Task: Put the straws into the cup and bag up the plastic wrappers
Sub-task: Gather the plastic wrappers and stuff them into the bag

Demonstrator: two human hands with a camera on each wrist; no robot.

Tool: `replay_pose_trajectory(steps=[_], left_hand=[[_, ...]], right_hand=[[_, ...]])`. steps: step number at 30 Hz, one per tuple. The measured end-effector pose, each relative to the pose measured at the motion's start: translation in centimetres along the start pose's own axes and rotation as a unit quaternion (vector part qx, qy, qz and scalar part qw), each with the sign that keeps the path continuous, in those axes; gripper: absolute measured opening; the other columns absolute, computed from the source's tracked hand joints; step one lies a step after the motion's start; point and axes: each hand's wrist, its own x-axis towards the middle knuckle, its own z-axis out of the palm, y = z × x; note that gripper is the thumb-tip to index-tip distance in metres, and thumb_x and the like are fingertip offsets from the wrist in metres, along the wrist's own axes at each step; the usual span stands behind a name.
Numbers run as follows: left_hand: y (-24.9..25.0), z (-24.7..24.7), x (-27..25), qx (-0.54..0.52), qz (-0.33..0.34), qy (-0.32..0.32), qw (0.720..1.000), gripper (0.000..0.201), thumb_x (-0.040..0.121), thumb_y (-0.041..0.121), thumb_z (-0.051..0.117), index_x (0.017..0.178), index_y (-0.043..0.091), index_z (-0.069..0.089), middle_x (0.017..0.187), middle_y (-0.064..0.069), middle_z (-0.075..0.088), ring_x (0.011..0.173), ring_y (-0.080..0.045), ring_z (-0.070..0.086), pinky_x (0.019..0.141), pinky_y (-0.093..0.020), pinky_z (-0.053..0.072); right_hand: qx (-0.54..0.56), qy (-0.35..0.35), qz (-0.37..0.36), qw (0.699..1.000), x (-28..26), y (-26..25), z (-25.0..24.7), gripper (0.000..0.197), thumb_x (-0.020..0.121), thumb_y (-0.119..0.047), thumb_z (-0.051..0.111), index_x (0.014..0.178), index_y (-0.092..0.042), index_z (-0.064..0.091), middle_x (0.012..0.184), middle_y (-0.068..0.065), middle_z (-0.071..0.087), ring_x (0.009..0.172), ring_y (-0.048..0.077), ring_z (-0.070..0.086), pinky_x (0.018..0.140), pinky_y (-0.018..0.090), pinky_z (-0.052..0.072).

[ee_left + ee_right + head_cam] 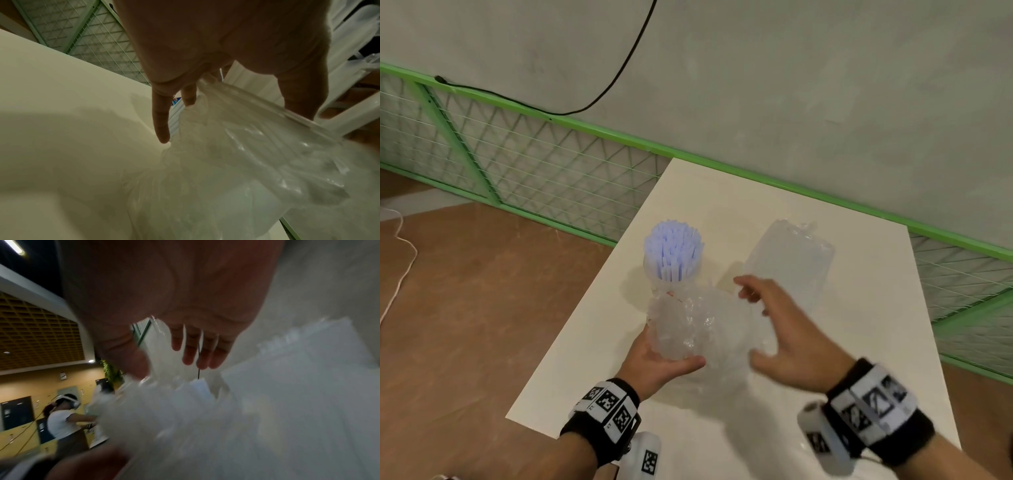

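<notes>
A clear cup [671, 270] packed with pale blue-white straws [673, 248] stands upright on the white table [866, 325]. Just in front of it is a crumpled bundle of clear plastic wrappers [697, 329] [246, 162] [185, 418], held up between both hands. My left hand [667, 356] [164, 123] grips its near-left underside, thumb on the front. My right hand [760, 322] [195, 353], blurred, has spread fingers lying against the bundle's right side. A flat clear plastic bag [791, 260] lies behind the right hand.
The table's left edge [585, 308] drops to a brown floor. A green wire-mesh fence [551, 164] runs behind along the grey wall, with a black cable [619, 75] hanging over it. Another person [61, 418] stands far off in the right wrist view.
</notes>
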Motion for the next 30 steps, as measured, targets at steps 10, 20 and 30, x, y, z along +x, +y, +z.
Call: replay_pose_trajectory(steps=[10,20,30], left_hand=[[0.8,0.6,-0.6,-0.014,0.022,-0.021,0.999,0.069,0.051,0.023,0.084,0.113,0.042,0.061,0.112,0.004,0.072,0.107,-0.016,0.067,0.093,-0.030,0.053],[0.7,0.3,-0.5,-0.006,-0.003,-0.018,1.000,0.072,0.053,0.025,0.089,0.119,0.024,0.060,0.110,0.003,0.072,0.105,-0.013,0.067,0.089,-0.027,0.051],[-0.1,-0.1,0.0,0.036,-0.012,0.000,0.999,0.070,0.063,0.015,0.090,0.123,0.027,0.057,0.113,0.006,0.071,0.106,-0.007,0.065,0.099,-0.036,0.048]], right_hand=[[-0.001,0.199,0.019,0.980,-0.3,-0.7,9.5,0.054,0.079,-0.024,0.073,0.128,-0.024,0.048,0.113,-0.012,0.052,0.107,0.001,0.050,0.094,0.013,0.038],[0.024,0.234,0.052,0.970,-0.1,-0.1,10.9,0.025,0.079,-0.019,0.062,0.103,-0.023,0.057,0.098,-0.012,0.059,0.095,0.005,0.056,0.084,0.008,0.038],[0.017,0.266,0.021,0.964,0.2,-0.4,10.2,0.015,0.091,-0.008,0.062,0.102,-0.017,0.059,0.096,-0.009,0.058,0.086,-0.002,0.054,0.077,0.006,0.039]])
